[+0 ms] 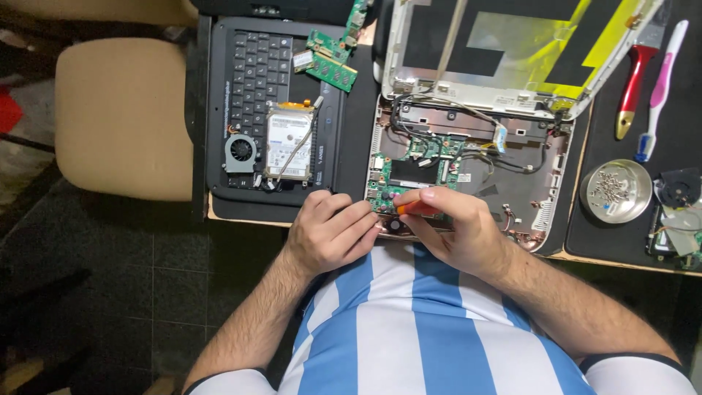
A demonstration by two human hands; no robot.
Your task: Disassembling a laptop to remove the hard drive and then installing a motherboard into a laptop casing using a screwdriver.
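Nearest you, your right hand (457,223) has its fingers closed around an orange-handled screwdriver (417,208), tip down on the green motherboard (409,172) of the opened laptop (541,157). Your left hand (333,230) rests curled and empty at the laptop's front edge. You seem mid-screw; keep the tip seated. Beyond lies a hard drive (287,145).
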